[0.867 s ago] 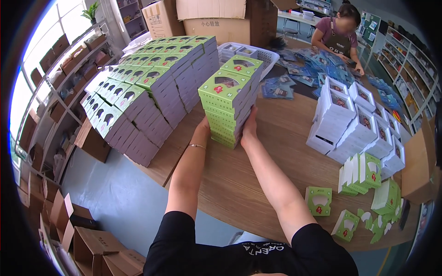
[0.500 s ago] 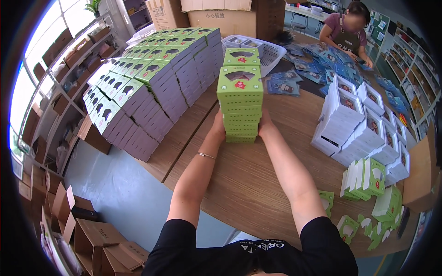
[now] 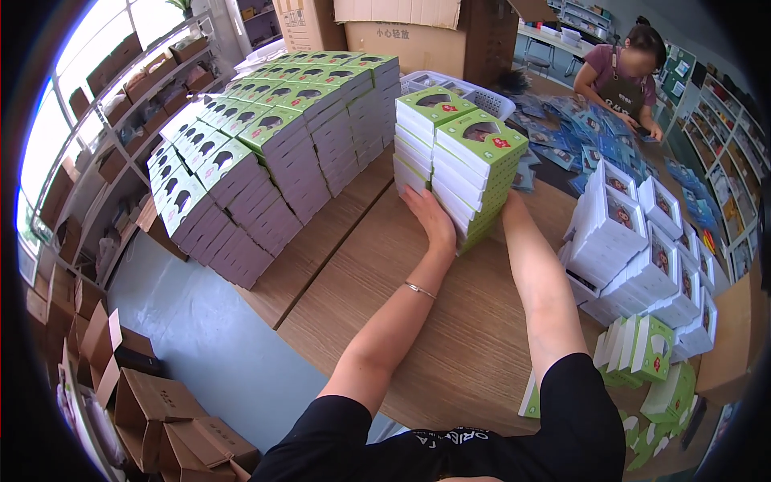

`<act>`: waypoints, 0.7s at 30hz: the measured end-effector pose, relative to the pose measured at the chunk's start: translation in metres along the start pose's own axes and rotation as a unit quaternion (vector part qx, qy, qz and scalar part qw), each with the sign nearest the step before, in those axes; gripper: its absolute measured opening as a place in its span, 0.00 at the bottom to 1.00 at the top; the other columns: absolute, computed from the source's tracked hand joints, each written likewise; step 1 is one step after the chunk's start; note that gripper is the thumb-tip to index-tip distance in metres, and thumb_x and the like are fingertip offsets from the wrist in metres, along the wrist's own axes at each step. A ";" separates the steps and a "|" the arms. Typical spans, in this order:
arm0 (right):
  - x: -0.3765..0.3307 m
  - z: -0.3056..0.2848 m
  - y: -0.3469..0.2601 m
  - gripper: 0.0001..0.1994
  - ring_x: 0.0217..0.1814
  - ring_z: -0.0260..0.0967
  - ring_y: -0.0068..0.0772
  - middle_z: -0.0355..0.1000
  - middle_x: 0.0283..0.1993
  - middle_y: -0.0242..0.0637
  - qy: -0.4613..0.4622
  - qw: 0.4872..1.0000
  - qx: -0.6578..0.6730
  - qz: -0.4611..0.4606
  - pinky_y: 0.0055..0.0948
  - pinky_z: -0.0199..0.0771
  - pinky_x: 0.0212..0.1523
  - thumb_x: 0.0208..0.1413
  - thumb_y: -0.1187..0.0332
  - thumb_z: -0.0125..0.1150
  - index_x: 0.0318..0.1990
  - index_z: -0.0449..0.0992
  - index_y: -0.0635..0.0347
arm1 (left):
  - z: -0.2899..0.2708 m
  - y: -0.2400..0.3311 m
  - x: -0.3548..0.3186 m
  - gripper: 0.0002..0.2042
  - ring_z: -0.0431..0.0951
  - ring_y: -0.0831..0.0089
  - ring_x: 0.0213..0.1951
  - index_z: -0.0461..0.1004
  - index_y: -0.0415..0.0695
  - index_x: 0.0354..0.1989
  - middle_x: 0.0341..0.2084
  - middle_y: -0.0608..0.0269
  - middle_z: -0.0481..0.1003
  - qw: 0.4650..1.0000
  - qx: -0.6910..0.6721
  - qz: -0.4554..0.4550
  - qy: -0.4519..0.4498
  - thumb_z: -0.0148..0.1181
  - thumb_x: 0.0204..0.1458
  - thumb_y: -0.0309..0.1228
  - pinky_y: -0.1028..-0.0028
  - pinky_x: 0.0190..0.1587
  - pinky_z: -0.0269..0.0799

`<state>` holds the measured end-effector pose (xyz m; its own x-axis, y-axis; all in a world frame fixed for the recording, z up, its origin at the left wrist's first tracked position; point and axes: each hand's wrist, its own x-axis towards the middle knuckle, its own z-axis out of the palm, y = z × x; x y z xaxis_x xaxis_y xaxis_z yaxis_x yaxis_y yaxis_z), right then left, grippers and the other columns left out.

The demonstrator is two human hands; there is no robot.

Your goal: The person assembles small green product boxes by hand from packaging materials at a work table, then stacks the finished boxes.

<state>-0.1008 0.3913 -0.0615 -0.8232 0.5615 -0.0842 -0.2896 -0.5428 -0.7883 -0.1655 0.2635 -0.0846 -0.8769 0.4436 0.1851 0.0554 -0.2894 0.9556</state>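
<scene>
Green-lidded boxes, a single stack half a second ago, now stand as two stacks toward the wooden worktop's far edge, left hand pressed flat against them, right hand apparently hidden behind.

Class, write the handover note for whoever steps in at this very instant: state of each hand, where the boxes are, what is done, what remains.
Left hand: pressed flat against the near side of two stacks of green boxes on the wooden table.
Right hand: hidden behind the stacks' right side; grip unclear.
Done: rows of stacked green boxes stand to the left.
Left: white boxes and loose green boxes wait on the right.
</scene>
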 end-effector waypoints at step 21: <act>0.052 -0.083 -0.034 0.22 0.50 0.71 0.34 0.71 0.52 0.41 -0.008 1.000 -0.004 0.023 0.34 0.72 0.50 0.62 0.56 0.47 0.55 0.68 0.63 | 0.073 -0.013 0.005 0.39 0.33 0.41 0.68 0.33 0.34 0.68 0.66 0.31 0.32 0.990 0.072 0.030 0.115 0.32 0.61 0.54 0.53 0.68 0.31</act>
<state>-0.0935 0.4906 -0.0892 -0.8431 0.5264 -0.1099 -0.2485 -0.5626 -0.7885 -0.1353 0.3315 -0.0793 -0.9547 0.2192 0.2014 0.1638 -0.1779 0.9703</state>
